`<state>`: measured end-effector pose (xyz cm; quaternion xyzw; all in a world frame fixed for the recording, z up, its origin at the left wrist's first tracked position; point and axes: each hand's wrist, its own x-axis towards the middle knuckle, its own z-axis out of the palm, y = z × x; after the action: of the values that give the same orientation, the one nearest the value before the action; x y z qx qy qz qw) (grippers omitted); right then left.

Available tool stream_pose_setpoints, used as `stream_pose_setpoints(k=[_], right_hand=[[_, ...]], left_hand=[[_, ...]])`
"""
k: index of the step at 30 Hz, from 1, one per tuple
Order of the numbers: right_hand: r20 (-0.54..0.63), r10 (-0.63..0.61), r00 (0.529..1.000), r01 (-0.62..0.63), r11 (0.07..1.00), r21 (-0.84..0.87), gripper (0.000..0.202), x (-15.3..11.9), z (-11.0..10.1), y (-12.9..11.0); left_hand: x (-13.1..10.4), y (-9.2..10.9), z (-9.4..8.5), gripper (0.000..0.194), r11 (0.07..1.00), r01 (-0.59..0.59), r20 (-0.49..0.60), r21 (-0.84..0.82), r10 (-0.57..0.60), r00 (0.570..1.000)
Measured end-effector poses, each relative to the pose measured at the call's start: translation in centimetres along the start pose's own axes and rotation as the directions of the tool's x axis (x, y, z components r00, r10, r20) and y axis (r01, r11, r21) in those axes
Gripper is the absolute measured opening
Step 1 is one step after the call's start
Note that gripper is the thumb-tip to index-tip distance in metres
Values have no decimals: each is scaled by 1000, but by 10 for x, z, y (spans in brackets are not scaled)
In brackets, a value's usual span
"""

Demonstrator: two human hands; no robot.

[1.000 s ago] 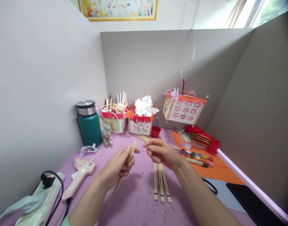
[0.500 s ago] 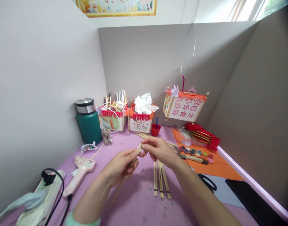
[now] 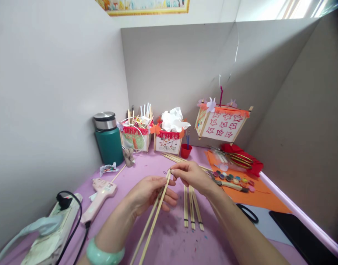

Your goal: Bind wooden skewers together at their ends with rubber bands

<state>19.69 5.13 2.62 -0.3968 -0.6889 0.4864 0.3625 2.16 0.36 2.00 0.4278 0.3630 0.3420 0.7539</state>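
My left hand (image 3: 155, 195) grips a pair of long, thin wooden sticks (image 3: 155, 224) near their upper end, thumb against them and the other fingers loosely spread behind. The sticks meet at the top and part slightly toward the bottom edge of the view. At their tips, my right hand (image 3: 192, 178) pinches a thin dark band (image 3: 165, 172), part of which loops out on the left side; the fingers hide the rest. Just beyond and below the hands, several wooden sticks (image 3: 193, 209) lie in bundles on the purple tabletop, with black bands around their near ends.
To the left are a pink glue gun (image 3: 99, 197), a power strip (image 3: 50, 232) and a green flask (image 3: 109, 140). Decorated boxes (image 3: 167, 142) stand at the back; a paper lantern (image 3: 222, 123) hangs right. Paint pots (image 3: 229, 177), scissors (image 3: 247, 213) and a black phone (image 3: 298, 235) lie right.
My left fingers have loosened and spread, and the two sticks now show apart lower down. A dark loop has come into sight at their tips. The view has shifted slightly.
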Motion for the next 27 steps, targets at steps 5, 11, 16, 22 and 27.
stream_pose_setpoints(k=[5,11,16,22,27], right_hand=[[-12,-5,1000,5,999,-34,20,0,1,0],[-17,-31,999,29,997,-68,24,1,1,2],[-2,-42,999,42,995,-87,23,1,-1,3],[-35,-43,998,40,996,-84,21,0,-2,0],[-42,-45,998,40,994,-104,22,0,-1,-3]], left_hand=[[1,0,2,33,1000,15,-3,2,-15,1000],[2,-2,1,31,999,9,-20,34,-8,1000],[4,-4,-2,32,1000,6,-27,31,-5,1000],[6,-5,-4,35,999,9,-92,41,-5,996],[7,-5,-5,37,999,-7,-109,42,12,994]])
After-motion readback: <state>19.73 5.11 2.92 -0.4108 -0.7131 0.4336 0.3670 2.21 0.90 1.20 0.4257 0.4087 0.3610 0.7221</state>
